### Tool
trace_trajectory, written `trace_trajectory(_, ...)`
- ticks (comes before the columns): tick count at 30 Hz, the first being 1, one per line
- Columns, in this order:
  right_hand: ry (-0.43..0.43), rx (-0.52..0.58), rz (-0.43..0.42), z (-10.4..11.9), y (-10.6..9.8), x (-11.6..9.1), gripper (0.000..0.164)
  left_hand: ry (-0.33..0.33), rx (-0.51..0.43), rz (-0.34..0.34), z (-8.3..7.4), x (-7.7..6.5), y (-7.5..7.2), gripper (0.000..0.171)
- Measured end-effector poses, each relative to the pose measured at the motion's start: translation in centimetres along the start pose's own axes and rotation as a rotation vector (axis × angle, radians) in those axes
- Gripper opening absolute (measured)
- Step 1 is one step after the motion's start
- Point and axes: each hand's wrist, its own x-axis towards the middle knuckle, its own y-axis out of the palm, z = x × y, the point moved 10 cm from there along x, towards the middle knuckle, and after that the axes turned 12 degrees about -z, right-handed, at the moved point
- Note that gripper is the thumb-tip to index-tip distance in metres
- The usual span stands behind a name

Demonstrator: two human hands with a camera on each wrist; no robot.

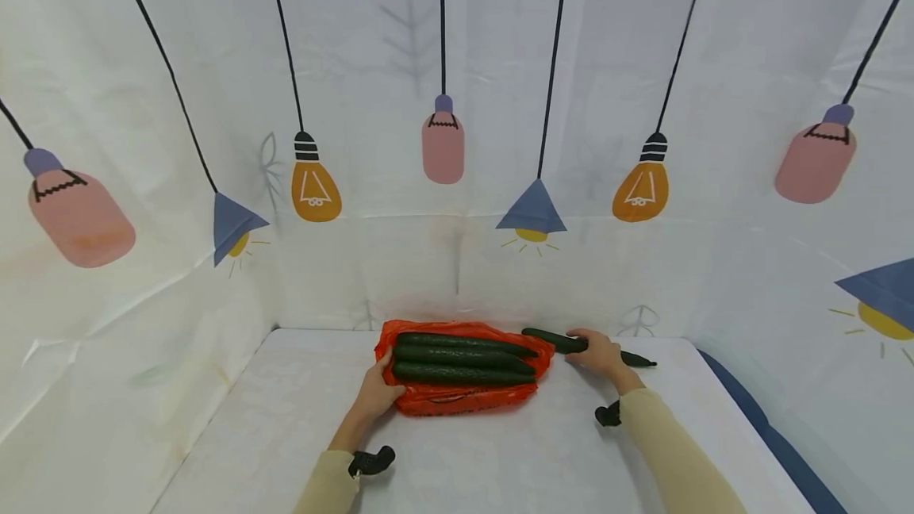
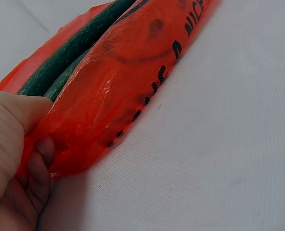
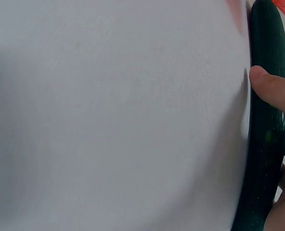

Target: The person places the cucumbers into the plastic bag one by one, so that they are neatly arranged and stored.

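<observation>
A red plastic bag (image 1: 464,400) lies at the back of the table, its opening spread wide around three dark green cucumbers (image 1: 460,357) laid side by side. At the bag's left end my left hand (image 1: 377,391) pinches the plastic between thumb and curled fingers; the left wrist view shows the bag's edge (image 2: 84,139) bunched there. To the right of the bag, my right hand (image 1: 598,354) grips another cucumber (image 1: 553,339) around its middle. In the right wrist view the thumb lies across this cucumber (image 3: 265,144), whose far end is close to the red plastic.
A white cloth covers the table (image 1: 500,466). Behind it hangs a pale curtain (image 1: 385,276) printed with lamps and bulbs, which also closes in both sides. Dark blue fabric (image 1: 757,419) runs along the table's right edge. A black strap sits on each wrist.
</observation>
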Motion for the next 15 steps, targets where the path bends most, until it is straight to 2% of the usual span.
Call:
trace_trajectory(6, 0.005, -0.030, -0.018, -0.30, 0.51, 0.34, 0.044, 0.004, 0.001, 0.005, -0.07, -0.06, 0.06, 0.089)
trace_trajectory(15, 0.006, 0.010, -0.047, -0.07, 0.04, 0.50, 0.037, -0.012, 0.012, 0.002, 0.18, 0.24, -0.15, 0.088)
